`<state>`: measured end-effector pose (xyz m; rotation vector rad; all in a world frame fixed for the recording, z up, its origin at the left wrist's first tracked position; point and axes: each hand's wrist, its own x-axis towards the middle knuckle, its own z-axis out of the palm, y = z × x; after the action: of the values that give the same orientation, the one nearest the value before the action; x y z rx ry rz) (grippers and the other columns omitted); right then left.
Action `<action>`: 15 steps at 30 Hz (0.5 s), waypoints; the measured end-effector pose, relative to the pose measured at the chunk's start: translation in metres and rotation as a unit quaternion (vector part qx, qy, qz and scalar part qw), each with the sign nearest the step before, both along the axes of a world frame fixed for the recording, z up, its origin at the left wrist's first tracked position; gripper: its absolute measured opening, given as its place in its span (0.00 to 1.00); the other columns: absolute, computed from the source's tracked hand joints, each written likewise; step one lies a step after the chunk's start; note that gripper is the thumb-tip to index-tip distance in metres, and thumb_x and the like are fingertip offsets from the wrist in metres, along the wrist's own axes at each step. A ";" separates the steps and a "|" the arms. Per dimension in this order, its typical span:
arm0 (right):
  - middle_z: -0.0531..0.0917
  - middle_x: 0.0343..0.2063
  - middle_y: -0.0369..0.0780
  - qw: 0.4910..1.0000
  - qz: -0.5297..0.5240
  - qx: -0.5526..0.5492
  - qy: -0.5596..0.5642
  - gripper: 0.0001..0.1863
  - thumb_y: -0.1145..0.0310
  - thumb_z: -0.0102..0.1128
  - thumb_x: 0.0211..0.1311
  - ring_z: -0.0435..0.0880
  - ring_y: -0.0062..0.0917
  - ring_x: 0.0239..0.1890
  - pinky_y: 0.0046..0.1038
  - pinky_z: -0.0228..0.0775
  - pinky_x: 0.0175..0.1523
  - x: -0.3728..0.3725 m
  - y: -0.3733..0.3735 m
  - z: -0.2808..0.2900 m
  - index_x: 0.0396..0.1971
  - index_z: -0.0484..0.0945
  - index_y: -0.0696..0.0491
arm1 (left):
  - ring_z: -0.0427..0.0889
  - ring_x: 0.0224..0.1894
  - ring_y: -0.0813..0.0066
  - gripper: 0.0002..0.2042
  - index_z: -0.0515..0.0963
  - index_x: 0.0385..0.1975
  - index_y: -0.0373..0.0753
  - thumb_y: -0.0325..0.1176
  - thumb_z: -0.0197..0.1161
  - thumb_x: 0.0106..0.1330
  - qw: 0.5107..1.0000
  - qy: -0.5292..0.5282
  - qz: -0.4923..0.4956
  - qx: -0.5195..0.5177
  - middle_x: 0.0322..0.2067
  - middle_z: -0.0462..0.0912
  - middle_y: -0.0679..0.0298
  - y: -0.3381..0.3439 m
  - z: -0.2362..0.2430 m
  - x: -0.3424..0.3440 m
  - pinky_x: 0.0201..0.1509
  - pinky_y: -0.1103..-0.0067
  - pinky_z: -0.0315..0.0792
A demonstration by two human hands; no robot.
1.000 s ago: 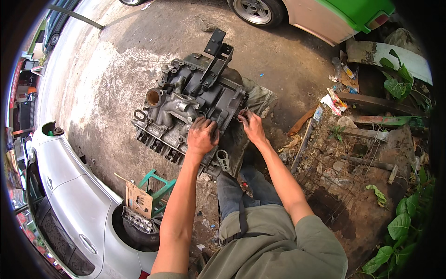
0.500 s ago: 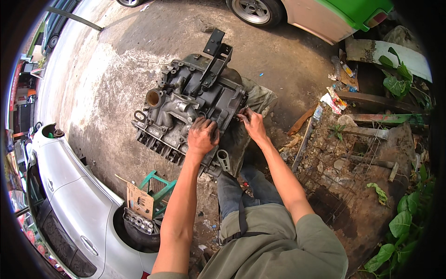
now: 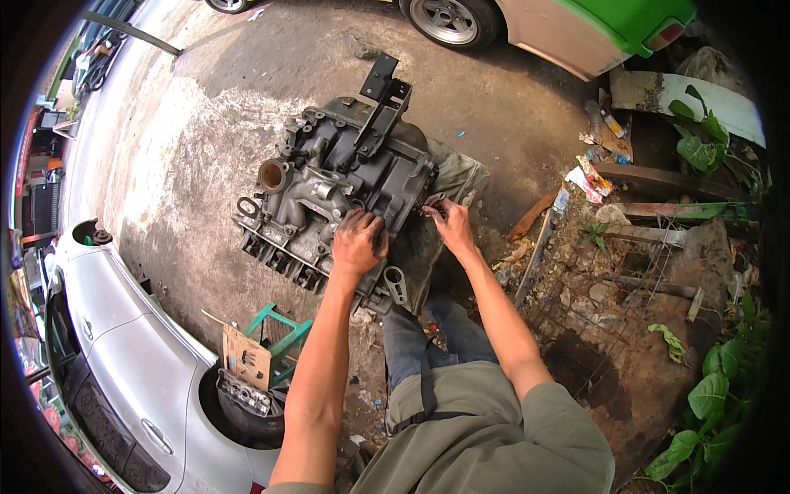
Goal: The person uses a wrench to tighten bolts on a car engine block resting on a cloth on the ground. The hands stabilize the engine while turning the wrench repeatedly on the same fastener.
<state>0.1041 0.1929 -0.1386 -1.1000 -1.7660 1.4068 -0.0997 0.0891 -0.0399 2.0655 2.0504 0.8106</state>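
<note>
A dirty dark-grey engine [image 3: 387,185] lies on the ground in front of me, with a metal intake manifold [image 3: 306,200] on its left part and a black bracket [image 3: 381,115] sticking up at its far end. Against the engine's near side, my left hand [image 3: 360,243] rests with its fingers curled in; what they hold, if anything, is hidden. At the engine's right edge, my right hand [image 3: 449,224] is closed in a pinch, fingertips blackened. Whatever sits between those fingers is too small to name. Below my left hand is a metal arm with a round eye [image 3: 396,285].
A silver car [image 3: 140,329] stands at the left, beside a green stool [image 3: 284,333] with a cardboard piece [image 3: 247,356] against it. Greyish cloth [image 3: 462,174] lies under the engine. Wood, rubble and litter [image 3: 588,177] cover the right side. A green-and-cream vehicle [image 3: 568,33] is parked beyond.
My right hand has shifted slightly right and nearer, its fingers still pinched. My left hand stays in place. On the road at the far left, a motorbike now shows near the parked car.
</note>
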 end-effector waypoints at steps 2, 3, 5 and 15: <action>0.86 0.28 0.46 1.000 0.007 0.003 -0.006 0.04 0.77 0.62 0.66 0.88 0.29 0.33 0.31 0.77 0.39 -0.001 0.002 0.003 0.38 0.79 0.61 | 0.81 0.44 0.49 0.09 0.79 0.30 0.38 0.31 0.67 0.49 1.000 -0.002 -0.002 -0.008 0.32 0.81 0.55 0.000 0.000 -0.001 0.52 0.62 0.77; 0.86 0.28 0.47 1.000 0.013 0.004 -0.014 0.04 0.77 0.62 0.66 0.88 0.30 0.33 0.32 0.77 0.39 -0.001 0.003 0.004 0.38 0.79 0.61 | 0.81 0.44 0.48 0.09 0.79 0.30 0.38 0.31 0.67 0.49 1.000 -0.003 -0.004 -0.012 0.32 0.81 0.55 0.000 -0.001 -0.001 0.52 0.62 0.77; 0.85 0.28 0.48 0.999 0.028 0.006 -0.037 0.05 0.77 0.62 0.65 0.88 0.35 0.33 0.33 0.76 0.39 -0.002 0.008 0.009 0.39 0.79 0.61 | 0.81 0.44 0.48 0.09 0.79 0.30 0.38 0.32 0.67 0.49 1.000 -0.004 -0.005 -0.018 0.32 0.81 0.55 -0.001 -0.002 -0.001 0.52 0.62 0.77; 0.85 0.30 0.53 0.970 0.062 0.196 -0.130 0.09 0.77 0.64 0.64 0.86 0.47 0.35 0.36 0.76 0.40 -0.007 -0.002 0.018 0.41 0.79 0.63 | 0.81 0.43 0.48 0.09 0.79 0.29 0.38 0.32 0.67 0.49 1.000 -0.003 -0.002 0.008 0.31 0.80 0.55 -0.001 0.000 0.000 0.53 0.62 0.77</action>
<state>0.0971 0.1909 -0.1204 -1.0024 -2.2156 0.9487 -0.1001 0.0883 -0.0400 2.0718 2.0442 0.8325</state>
